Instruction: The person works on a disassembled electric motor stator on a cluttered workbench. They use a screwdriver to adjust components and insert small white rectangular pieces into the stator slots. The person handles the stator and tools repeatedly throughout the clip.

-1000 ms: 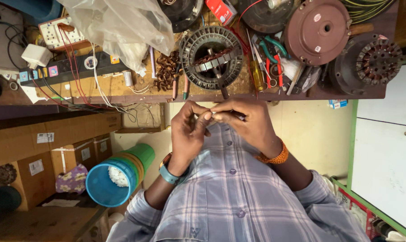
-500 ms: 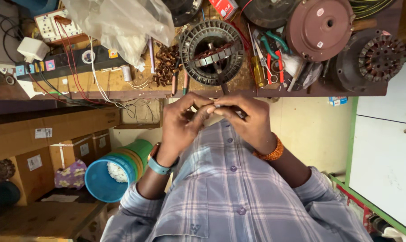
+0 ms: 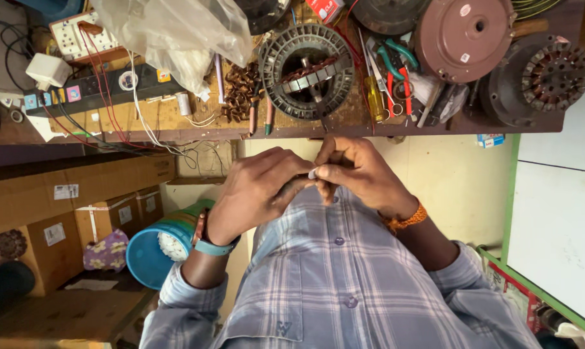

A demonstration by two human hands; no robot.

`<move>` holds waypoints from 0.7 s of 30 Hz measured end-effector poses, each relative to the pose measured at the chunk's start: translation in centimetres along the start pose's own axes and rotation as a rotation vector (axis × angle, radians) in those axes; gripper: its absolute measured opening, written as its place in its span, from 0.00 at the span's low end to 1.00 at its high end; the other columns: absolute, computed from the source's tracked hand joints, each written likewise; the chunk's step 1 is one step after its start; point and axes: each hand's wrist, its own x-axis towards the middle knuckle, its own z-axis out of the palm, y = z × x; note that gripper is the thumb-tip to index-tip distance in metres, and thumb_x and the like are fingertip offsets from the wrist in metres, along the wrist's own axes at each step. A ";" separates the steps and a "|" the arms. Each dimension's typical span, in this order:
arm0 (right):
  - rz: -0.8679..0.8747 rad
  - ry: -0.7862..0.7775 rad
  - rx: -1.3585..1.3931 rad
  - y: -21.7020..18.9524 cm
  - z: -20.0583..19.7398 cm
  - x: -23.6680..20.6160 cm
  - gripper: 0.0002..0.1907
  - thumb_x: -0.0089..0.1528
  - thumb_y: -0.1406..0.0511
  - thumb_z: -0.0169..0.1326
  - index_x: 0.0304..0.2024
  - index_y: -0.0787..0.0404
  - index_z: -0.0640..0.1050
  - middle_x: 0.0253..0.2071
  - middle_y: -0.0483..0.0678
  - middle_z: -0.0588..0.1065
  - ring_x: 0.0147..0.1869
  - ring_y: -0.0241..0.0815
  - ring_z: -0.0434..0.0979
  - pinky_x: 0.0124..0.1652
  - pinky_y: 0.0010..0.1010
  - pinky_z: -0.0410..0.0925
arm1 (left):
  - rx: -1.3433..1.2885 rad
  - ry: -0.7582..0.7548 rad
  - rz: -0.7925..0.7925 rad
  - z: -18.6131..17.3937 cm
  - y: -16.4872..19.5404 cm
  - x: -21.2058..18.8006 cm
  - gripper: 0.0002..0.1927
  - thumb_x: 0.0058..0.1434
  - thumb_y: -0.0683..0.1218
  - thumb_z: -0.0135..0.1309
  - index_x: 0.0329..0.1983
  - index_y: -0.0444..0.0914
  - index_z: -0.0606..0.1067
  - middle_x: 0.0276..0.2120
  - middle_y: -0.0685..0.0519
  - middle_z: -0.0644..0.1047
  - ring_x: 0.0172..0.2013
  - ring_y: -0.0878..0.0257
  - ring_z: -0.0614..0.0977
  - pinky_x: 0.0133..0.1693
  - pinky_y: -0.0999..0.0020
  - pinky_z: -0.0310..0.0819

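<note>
My left hand (image 3: 257,194) and right hand (image 3: 360,173) meet below bench (image 3: 176,119) front edge, over shirt. Fingertips pinch small white piece (image 3: 313,173). Judged light, thin, easily dropped; grip by its edges. Stator (image 3: 305,68) on bench near front edge.

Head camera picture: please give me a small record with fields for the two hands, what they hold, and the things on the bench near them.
left hand: raised in front of the shirt, fingers curled, meeting the right hand
right hand: pinching a small pale piece at the fingertips; what it is cannot be told
wrists: blue band on the left, orange bracelet on the right
bench: wooden, cluttered
nearest on bench: round stator ring, yellow-handled screwdriver
also on bench: brown motor cover, clear plastic bag
floor, left side: blue bucket, cardboard boxes
</note>
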 end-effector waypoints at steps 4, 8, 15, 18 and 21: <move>0.066 -0.018 0.099 0.5 -0.4 0.8 0.07 0.68 0.69 0.57 0.40 0.67 0.74 0.32 0.49 0.76 0.32 0.37 0.78 0.31 0.29 0.74 | 0.082 -0.107 -0.030 0.2 -0.6 0.9 0.06 0.60 0.43 0.65 0.38 0.43 0.79 0.32 0.56 0.80 0.31 0.61 0.82 0.31 0.63 0.76; 0.087 0.068 0.096 0.7 -1.7 0.9 0.06 0.66 0.68 0.56 0.40 0.66 0.74 0.34 0.50 0.78 0.34 0.39 0.81 0.33 0.30 0.77 | 0.038 -0.032 0.069 0.3 -1.3 2.7 0.10 0.57 0.40 0.61 0.41 0.44 0.77 0.36 0.56 0.80 0.35 0.60 0.82 0.36 0.62 0.77; -0.330 0.395 0.203 1.7 -5.4 0.3 0.08 0.66 0.70 0.58 0.48 0.65 0.76 0.37 0.51 0.79 0.36 0.39 0.80 0.37 0.29 0.76 | 0.371 0.187 0.084 0.3 -2.0 6.7 0.24 0.56 0.48 0.66 0.55 0.43 0.74 0.50 0.51 0.77 0.49 0.49 0.76 0.46 0.55 0.76; -0.430 0.594 0.100 1.9 -7.2 -0.2 0.08 0.69 0.71 0.57 0.49 0.67 0.76 0.40 0.53 0.79 0.36 0.39 0.79 0.37 0.28 0.74 | 0.495 0.213 -0.004 2.7 -4.9 8.8 0.31 0.54 0.43 0.64 0.63 0.42 0.71 0.52 0.47 0.77 0.50 0.46 0.78 0.48 0.51 0.75; -0.478 0.727 -0.098 1.9 -8.4 -0.1 0.05 0.71 0.71 0.55 0.47 0.67 0.74 0.41 0.55 0.80 0.37 0.40 0.80 0.37 0.29 0.74 | 0.273 0.194 -0.068 4.5 -8.5 9.0 0.34 0.58 0.37 0.61 0.69 0.45 0.68 0.56 0.48 0.78 0.54 0.46 0.81 0.54 0.51 0.76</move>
